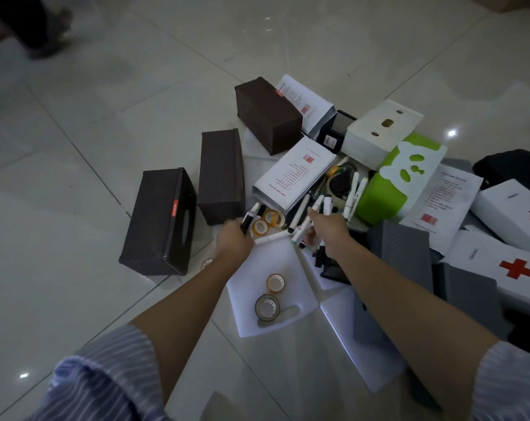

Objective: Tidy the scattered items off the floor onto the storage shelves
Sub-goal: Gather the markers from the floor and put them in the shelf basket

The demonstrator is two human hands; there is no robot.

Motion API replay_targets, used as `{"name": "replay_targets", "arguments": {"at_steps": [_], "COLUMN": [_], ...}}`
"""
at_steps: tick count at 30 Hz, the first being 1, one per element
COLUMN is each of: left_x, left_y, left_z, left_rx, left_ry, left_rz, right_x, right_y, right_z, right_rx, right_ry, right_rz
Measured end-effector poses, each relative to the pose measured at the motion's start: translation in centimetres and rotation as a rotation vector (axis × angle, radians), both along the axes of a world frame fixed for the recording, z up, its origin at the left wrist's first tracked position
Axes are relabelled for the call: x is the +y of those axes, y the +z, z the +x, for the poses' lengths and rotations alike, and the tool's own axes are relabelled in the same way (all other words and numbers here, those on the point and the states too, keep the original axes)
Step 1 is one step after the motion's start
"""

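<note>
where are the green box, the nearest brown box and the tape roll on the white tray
green box [379, 192], head view, on its green side face
nearest brown box [154, 220], head view, on its top face
tape roll [275, 282], head view, on the yellow roll's rim

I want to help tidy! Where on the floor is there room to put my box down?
The bare tiles left of the three dark brown boxes are free, and so is the floor beyond them. It is crowded on the right, where markers, tape rolls, the green box and the red-cross boxes pile up around both hands.
</note>
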State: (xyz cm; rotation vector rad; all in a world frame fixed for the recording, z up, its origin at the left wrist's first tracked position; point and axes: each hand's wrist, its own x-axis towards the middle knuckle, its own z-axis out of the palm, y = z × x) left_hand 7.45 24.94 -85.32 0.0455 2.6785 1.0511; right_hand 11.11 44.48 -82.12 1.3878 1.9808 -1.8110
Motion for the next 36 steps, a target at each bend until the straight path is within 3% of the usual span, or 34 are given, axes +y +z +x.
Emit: {"name": "replay_targets", "arguments": {"at_steps": [5,8,13,21,25,32,36], "left_x": [2.4,2.3,1.6,1.0,0.0,-1.0,1.0], "left_y": [-1.1,-2.5,-3.6,-3.5,-3.1,-1.7,-0.3], "left_z": [-1.0,-0.8,-0.8,-0.4,0.9,2.4,1.8], "left_rx": [-0.022,-0.05,-0.044,-0.027,-0.027,0.16,0.222], "left_ry": [-0.066,0.014,-0.101,-0.191,-0.099,-0.091,-0.233], "left_rz": [-0.184,-0.161,-0.213,-0.283,-0.22,-0.141,-0.287], "right_x": [0.2,0.3,0.3,0.4,-0.4,0.2,0.8], "right_y": [-1.4,-2.0,-2.7,-3.2,-3.2,-1.9,-1.3], "right_z": [-2.3,-3.2,-4.0,-3.7,-2.4,-1.7,-2.3], "right_rx": [-0.027,-0.102,-0.176,-0.193,-0.154,0.061,0.085], "right_ry": [0.006,0.022,0.214,0.214,0.221,-0.121,-0.204], "right_rz": [0.292,0.37,0.542,0.363,0.339,0.111,-0.01]}}
